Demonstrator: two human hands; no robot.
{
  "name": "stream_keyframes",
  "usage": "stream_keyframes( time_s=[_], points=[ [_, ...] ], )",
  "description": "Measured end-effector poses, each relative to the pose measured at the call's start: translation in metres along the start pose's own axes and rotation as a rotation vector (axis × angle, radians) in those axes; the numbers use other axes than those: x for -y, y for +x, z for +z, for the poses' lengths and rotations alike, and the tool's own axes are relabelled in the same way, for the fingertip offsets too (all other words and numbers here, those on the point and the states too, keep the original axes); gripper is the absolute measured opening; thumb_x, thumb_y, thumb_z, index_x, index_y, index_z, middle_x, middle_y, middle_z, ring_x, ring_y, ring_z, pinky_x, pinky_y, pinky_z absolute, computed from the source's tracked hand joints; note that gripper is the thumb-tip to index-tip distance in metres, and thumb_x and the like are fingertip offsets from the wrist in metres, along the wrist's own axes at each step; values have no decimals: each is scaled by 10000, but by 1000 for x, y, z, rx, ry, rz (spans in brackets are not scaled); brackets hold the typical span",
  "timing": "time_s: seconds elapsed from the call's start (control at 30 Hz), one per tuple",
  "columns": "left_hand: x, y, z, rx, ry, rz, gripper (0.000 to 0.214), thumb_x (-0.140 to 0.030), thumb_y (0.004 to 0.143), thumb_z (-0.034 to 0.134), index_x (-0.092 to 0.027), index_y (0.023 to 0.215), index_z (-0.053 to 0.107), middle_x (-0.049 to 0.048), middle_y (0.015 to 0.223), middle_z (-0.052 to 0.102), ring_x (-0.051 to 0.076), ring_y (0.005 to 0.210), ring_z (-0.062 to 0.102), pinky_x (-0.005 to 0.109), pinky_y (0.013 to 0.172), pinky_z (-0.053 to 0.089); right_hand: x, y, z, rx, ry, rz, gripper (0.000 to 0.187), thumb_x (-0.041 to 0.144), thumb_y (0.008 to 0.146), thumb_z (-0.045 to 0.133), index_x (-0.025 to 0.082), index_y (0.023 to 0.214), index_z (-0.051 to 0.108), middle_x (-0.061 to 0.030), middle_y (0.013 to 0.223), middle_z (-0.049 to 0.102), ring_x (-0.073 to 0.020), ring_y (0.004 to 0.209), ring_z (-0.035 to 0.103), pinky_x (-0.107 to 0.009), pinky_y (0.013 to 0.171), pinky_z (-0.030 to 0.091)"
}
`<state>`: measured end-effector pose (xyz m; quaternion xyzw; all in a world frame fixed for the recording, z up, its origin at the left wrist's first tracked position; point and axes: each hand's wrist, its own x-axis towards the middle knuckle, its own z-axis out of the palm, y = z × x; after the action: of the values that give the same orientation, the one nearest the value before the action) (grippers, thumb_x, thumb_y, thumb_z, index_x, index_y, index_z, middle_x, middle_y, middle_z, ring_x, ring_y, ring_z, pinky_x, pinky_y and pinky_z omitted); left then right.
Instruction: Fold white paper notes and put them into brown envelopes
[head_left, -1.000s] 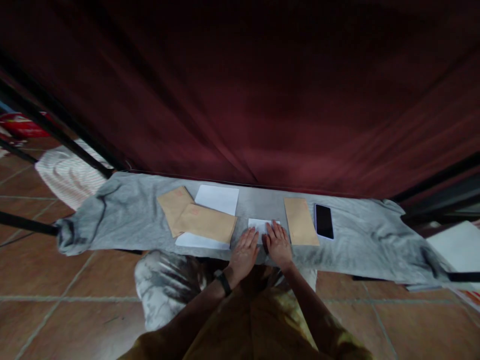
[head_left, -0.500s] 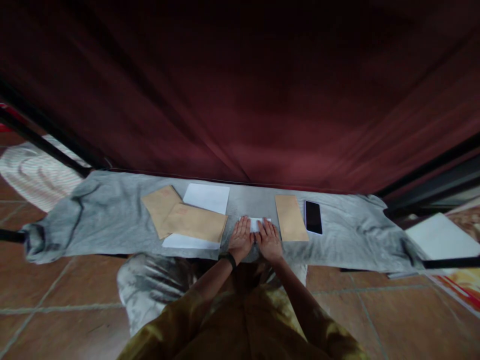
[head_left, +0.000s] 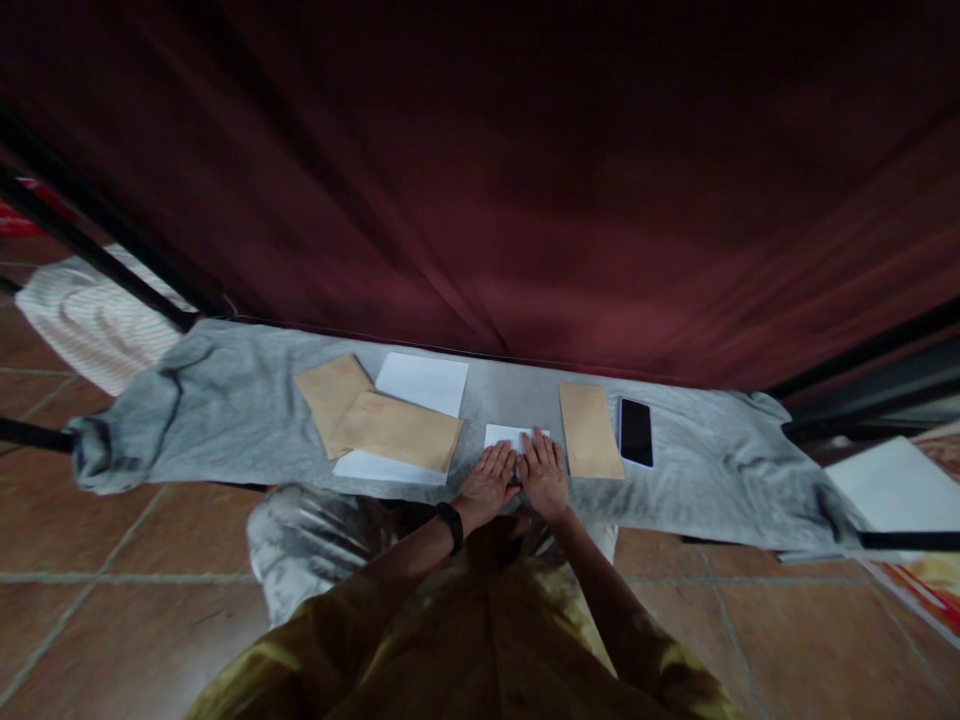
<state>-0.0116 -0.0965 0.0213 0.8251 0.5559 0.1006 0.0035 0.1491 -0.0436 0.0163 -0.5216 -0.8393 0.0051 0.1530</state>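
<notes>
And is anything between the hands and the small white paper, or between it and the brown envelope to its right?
Nothing visible blocks the left hand or right hand; both lie on the white paper. Toward the brown envelope, the right hand stands partly between; farther off, grey cloth shows.

phone (head_left: pixel 636 433), dark screen, pale purple edge, lying on grey cloth (head_left: pixel 705 455) | grey cloth: draped over tabletop, rumpled at both ends | dark red curtain (head_left: pixel 525 230): behind tabletop | black bars (head_left: pixel 34 435): both sides | striped cloth (head_left: pixel 101 320): far left | white panel (head_left: pixel 900 485): far right | floor (head_left: pixel 150 630): brown tiles, pale joints
</notes>
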Motion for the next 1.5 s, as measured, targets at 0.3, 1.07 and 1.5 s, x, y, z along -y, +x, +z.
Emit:
stream_keyframes(
  time_s=[0.3,1.07,1.5],
  points=[
    [2,-8,-12,18,-87,78,736,-399,916,515,12,1500,337,288,1585,315,347,1527,191,517,1248,179,30,3,-6,49,187,-121,504,302,1073,248,138,1517,424,-128,1588,395,-224,1497,296,-468,1210,273],
    [-3,-28,-6,92,-8,-9,862,-506,912,543,-40,1562,222,251,1631,209,326,1539,152,539,1244,172,14,-17,-2,54,91,-145,574,381,1070,280,123,1583,276,-137,1620,325,-238,1503,287,-445,1216,257],
    [6,-52,-20,7,-11,-48,865,-568,953,482,-60,1578,166,242,1631,233,317,1532,187,512,1234,246,-8,-49,-10,-36,22,-120,648,410,1053,365,91,1596,216,-177,1591,368,-285,1461,369,-462,1189,307]
  ],
)
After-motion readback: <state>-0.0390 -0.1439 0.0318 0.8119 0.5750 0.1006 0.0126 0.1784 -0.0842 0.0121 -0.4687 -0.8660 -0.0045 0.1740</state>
